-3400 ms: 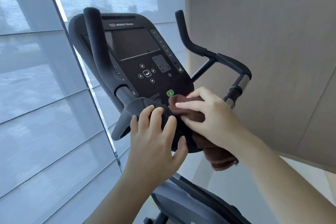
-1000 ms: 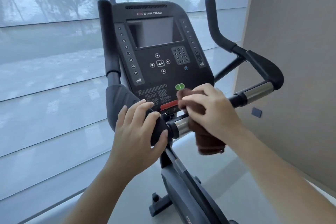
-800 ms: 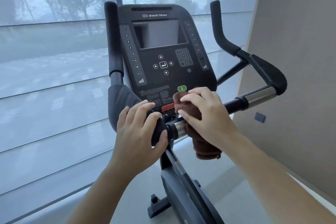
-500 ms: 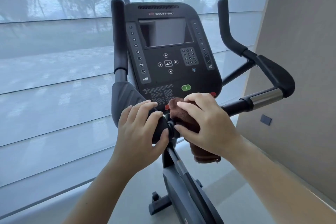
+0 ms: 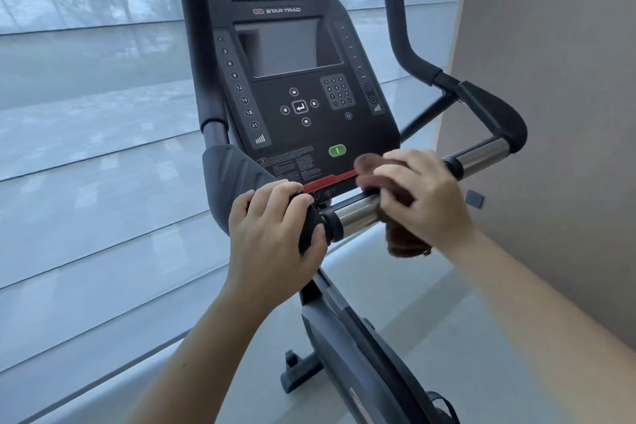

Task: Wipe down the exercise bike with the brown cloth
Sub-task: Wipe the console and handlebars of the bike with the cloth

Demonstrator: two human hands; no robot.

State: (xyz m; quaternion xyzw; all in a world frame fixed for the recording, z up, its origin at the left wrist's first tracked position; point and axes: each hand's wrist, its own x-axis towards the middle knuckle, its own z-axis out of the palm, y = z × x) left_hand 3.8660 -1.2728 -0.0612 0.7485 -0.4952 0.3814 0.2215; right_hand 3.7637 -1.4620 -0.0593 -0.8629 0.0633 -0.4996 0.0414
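Note:
A black exercise bike stands in front of me, its console (image 5: pixel 299 89) tilted toward me with a dark screen and keypad. My left hand (image 5: pixel 275 227) grips the black end of the left handlebar, next to a chrome sensor bar (image 5: pixel 358 213). My right hand (image 5: pixel 423 200) holds the brown cloth (image 5: pixel 402 241) wrapped around the crossbar, just right of the chrome section and below the console's lower right corner. Part of the cloth hangs down below the bar; the rest is hidden under my fingers.
The right handlebar (image 5: pixel 488 110) curves up and back, with a second chrome sensor (image 5: pixel 481 155) beside my right hand. A beige wall (image 5: pixel 557 79) stands close on the right. Shaded windows (image 5: pixel 86 113) fill the left. The bike's frame (image 5: pixel 361 365) runs down to the floor.
My right hand has slid the cloth to the right along the crossbar, uncovering the left chrome sensor. My left hand keeps its grip. The view has shifted slightly.

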